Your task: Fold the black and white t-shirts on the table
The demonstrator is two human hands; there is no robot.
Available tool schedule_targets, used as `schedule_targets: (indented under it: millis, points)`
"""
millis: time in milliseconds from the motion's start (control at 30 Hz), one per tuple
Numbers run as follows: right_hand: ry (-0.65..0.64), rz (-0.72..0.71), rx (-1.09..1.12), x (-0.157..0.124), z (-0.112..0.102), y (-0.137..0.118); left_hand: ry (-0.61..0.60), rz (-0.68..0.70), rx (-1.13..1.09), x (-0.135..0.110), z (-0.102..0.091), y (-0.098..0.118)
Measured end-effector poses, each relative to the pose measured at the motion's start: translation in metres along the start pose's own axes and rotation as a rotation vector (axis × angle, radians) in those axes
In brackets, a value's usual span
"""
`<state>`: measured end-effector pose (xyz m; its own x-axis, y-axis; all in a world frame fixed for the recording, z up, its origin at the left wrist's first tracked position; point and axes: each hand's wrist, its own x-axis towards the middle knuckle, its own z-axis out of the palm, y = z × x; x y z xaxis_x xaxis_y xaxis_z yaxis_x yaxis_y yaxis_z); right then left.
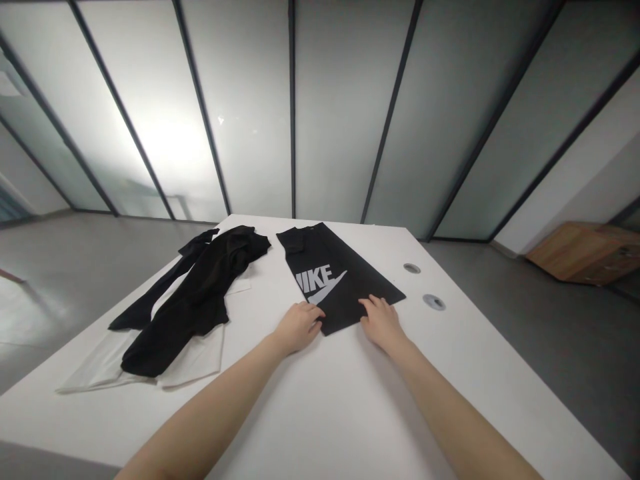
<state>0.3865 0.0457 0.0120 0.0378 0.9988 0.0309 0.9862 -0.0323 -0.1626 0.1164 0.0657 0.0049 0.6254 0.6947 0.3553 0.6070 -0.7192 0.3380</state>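
Your left hand and your right hand are open, not clenching anything, and their fingers rest on the near end of the folded black Nike T-shirt, so the work in hand is at this end. The T-shirt lies on the white surface; farther left, a crumpled black garment lies over a white cloth.
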Motion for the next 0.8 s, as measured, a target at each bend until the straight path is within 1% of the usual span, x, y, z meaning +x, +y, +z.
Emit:
schedule_targets:
  millis: [33, 100, 200, 267, 300, 367, 467, 500, 567, 600, 667, 733, 800]
  points:
    - [0.0, -0.029, 0.018, -0.011, 0.001, -0.009, -0.007, 0.003, -0.014, 0.0, 0.0, 0.002]
    - [-0.03, -0.144, 0.071, -0.033, 0.003, -0.026, -0.025, 0.011, -0.084, -0.001, -0.001, 0.006]
    - [-0.089, -0.334, 0.146, -0.06, -0.004, -0.046, -0.077, -0.008, -0.293, -0.003, -0.002, 0.01]
    - [-0.101, -0.387, 0.154, -0.071, -0.013, -0.051, -0.097, -0.061, -0.418, -0.003, -0.003, 0.01]
    - [-0.103, -0.375, 0.14, -0.074, -0.018, -0.052, -0.085, -0.094, -0.436, -0.003, -0.003, 0.009]
    - [-0.105, -0.283, 0.081, -0.077, -0.027, -0.051, -0.007, -0.158, -0.364, -0.001, -0.004, 0.004]
    - [-0.093, -0.136, 0.017, -0.076, -0.031, -0.047, 0.151, -0.224, -0.158, 0.002, -0.006, -0.006]
    - [-0.078, -0.115, 0.025, -0.075, -0.03, -0.046, 0.185, -0.241, -0.105, 0.003, -0.006, -0.011]
    - [-0.036, -0.135, 0.092, -0.074, -0.025, -0.047, 0.213, -0.271, -0.021, 0.003, -0.006, -0.018]
    - [-0.016, -0.168, 0.144, -0.073, -0.022, -0.048, 0.202, -0.28, 0.019, 0.002, -0.005, -0.021]
    - [-0.003, -0.247, 0.251, -0.074, -0.016, -0.052, 0.133, -0.288, 0.092, 0.0, -0.004, -0.023]
    - [-0.041, -0.311, 0.314, -0.076, -0.013, -0.057, 0.038, -0.284, 0.146, -0.002, -0.002, -0.022]
    - [-0.097, -0.337, 0.308, -0.078, -0.014, -0.06, -0.012, -0.267, 0.176, -0.001, -0.001, -0.017]
